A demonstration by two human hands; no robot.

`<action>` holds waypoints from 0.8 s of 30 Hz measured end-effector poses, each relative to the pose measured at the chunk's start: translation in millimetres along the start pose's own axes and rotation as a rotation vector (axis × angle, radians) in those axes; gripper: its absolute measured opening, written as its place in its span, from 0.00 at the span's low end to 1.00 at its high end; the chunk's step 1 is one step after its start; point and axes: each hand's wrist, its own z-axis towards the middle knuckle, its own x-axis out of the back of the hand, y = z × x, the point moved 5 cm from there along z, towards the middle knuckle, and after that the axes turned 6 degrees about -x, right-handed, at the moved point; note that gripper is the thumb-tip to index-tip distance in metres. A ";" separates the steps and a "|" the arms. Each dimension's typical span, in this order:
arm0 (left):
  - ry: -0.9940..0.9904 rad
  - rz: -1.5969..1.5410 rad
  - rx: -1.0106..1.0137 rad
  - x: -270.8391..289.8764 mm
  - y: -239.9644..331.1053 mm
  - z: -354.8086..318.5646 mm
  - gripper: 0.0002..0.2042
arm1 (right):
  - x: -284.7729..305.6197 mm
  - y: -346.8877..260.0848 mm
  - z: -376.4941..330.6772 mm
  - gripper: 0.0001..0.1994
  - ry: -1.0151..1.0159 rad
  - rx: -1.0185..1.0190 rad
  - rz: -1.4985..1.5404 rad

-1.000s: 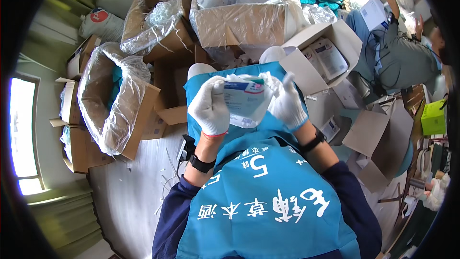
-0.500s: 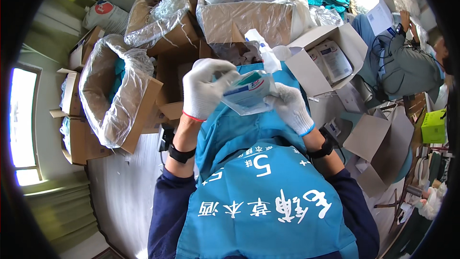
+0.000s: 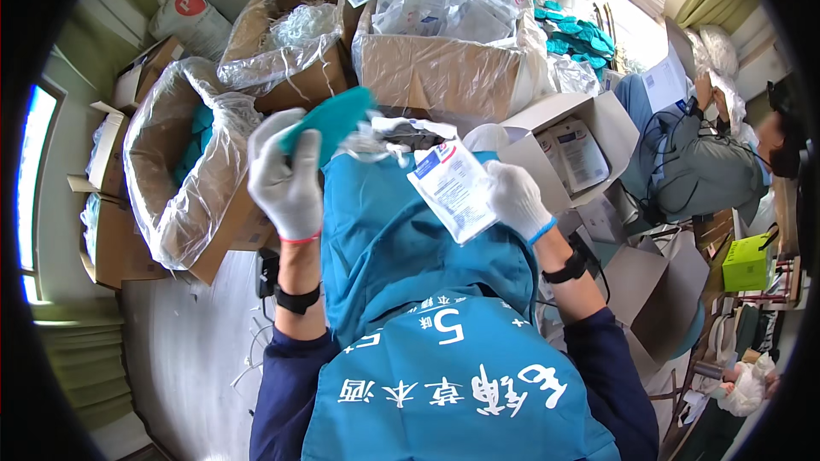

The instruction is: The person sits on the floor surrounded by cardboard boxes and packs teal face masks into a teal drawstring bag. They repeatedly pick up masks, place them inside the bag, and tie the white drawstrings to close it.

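Note:
My left hand (image 3: pixel 289 177), in a white knit glove, grips a flat teal piece (image 3: pixel 331 126) with a rounded outline between thumb and fingers. The piece is held up to the left, its kind not clear. My right hand (image 3: pixel 517 196), gloved the same way, pinches the right side of a printed white plastic packet (image 3: pixel 451 192) with blue and red marks. The packet hangs tilted over my blue apron (image 3: pixel 410 239), apart from the teal piece. Just beyond the packet, crumpled clear plastic and white packaging (image 3: pixel 401 131) lie close together.
Ahead stands a large carton (image 3: pixel 440 68) heaped with similar packets. A plastic-lined carton (image 3: pixel 188 196) with teal pieces is at left; a white carton (image 3: pixel 615 132) holding packets is at right. Teal pieces (image 3: pixel 581 38) lie piled behind. A co-worker (image 3: pixel 709 145) sits at far right.
My left hand has moved left, away from the packet, and now holds the teal piece, which showed at the packet before. The packet stays in my right hand, now turned more upright.

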 end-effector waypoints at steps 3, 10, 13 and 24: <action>0.062 0.007 0.113 17.6 -5.8 -1.6 0.07 | 5.3 23.9 46.1 0.05 0.066 0.080 0.142; -0.098 -0.041 0.297 8.0 -2.3 -31.8 0.05 | 81.1 90.8 214.3 0.12 0.039 0.315 0.298; 0.009 -0.130 0.503 12.4 -25.3 -62.2 0.05 | 113.8 148.9 214.6 0.13 0.059 0.322 0.215; -0.174 -0.311 0.868 -39.5 -20.2 -111.7 0.25 | 47.0 257.9 34.9 0.32 -0.259 -0.912 -0.628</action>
